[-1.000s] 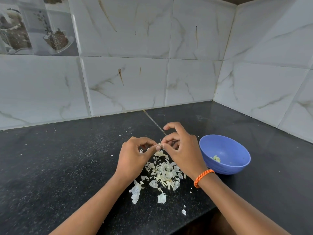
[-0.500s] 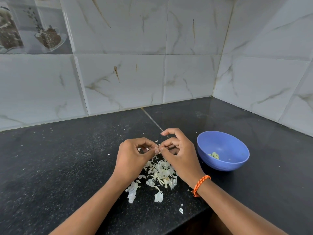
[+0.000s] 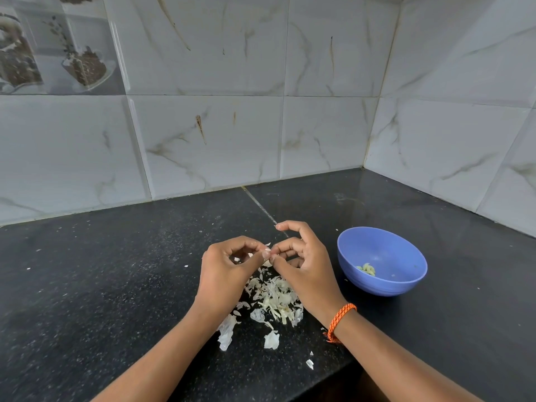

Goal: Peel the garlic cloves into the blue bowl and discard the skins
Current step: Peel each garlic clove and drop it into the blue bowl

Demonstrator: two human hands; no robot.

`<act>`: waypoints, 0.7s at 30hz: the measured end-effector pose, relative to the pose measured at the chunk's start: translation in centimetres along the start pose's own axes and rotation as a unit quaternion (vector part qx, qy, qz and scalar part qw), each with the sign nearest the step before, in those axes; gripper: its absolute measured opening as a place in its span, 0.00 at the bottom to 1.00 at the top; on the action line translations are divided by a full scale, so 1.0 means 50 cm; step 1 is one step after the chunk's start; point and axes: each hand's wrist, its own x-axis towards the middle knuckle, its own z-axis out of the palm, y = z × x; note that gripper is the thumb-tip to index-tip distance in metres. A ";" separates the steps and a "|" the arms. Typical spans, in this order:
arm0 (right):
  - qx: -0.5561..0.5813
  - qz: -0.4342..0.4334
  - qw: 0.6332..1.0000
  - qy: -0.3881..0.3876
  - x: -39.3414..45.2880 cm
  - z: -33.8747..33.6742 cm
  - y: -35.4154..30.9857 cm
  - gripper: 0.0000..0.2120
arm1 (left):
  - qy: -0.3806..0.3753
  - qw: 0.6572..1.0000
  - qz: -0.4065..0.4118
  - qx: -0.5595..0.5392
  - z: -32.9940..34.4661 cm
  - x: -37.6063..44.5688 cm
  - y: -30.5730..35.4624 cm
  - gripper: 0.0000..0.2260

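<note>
Pinching what seems a garlic clove (image 3: 267, 252), both hands' fingers (image 3: 285, 247) curled, above skins (image 3: 275, 300)

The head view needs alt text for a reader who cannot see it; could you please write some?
Two hands, left and right, pinch a small garlic clove above a pile of skins on a black counter. A blue bowl with peeled cloves sits to the right.

We record: left hand (image 3: 224, 266) and right hand (image 3: 304, 264) pinching a garlic clove (image 3: 266, 252) above the skins (image 3: 275, 300); blue bowl (image 3: 381, 261) at three o'clock, peeled cloves (image 3: 367, 269) inside, on the black counter (image 3: 101, 271).
</note>
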 end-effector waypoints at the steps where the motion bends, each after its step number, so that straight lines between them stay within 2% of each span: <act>1: 0.009 0.006 1.000 0.001 0.001 0.001 0.000 0.22 | -0.001 1.000 -0.001 0.002 0.001 0.000 -0.001 0.04; 8: 0.032 0.027 0.999 0.006 0.007 -0.002 0.004 0.24 | 0.001 0.999 0.005 0.033 0.004 0.004 -0.009 0.04; 14: -0.018 -0.006 1.000 0.008 0.007 -0.006 -0.002 0.23 | -0.002 0.999 0.007 0.048 0.005 0.000 -0.008 0.03; 18: -0.030 -0.021 0.999 0.020 0.003 -0.004 -0.015 0.23 | 0.000 0.995 0.038 0.091 0.005 -0.001 -0.006 0.03; 21: -0.006 0.006 0.999 0.031 0.004 -0.002 -0.016 0.23 | 0.016 0.982 0.093 0.164 0.002 -0.001 -0.001 0.02</act>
